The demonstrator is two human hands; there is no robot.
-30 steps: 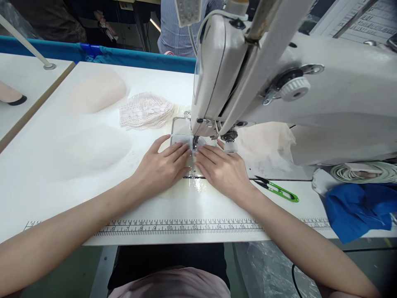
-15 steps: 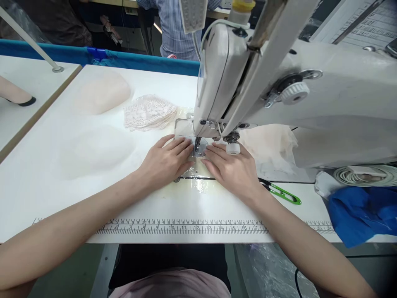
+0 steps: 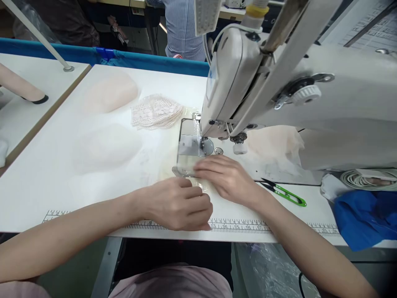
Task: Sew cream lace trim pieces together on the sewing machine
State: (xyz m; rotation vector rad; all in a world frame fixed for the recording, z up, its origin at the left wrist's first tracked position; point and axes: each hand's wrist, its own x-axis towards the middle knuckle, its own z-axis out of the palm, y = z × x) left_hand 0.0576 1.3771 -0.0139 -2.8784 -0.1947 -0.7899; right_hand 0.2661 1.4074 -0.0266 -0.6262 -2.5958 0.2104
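My left hand [image 3: 181, 205] lies near the table's front edge over the printed ruler [image 3: 242, 225], its fingers curled together; what they hold, if anything, is hidden. My right hand [image 3: 225, 178] rests flat with fingers stretched out on a thin, nearly clear piece of fabric [image 3: 186, 170], just in front of the needle plate [image 3: 192, 145]. The white sewing machine [image 3: 279, 91] stands over the plate, its presser foot [image 3: 202, 145] behind my right fingers.
A stack of white lace pieces [image 3: 156, 111] lies left of the machine. Two pale foam cups [image 3: 110, 93] [image 3: 105, 147] sit further left. Green thread snips [image 3: 285, 193] lie at my right wrist, blue cloth [image 3: 366, 215] at far right. A person in a striped shirt [image 3: 182, 29] stands behind.
Both hands drew back from the needle towards me. The left hand moved to the table's front edge and its fingers curled; the right hand slid back a little and stays flat.
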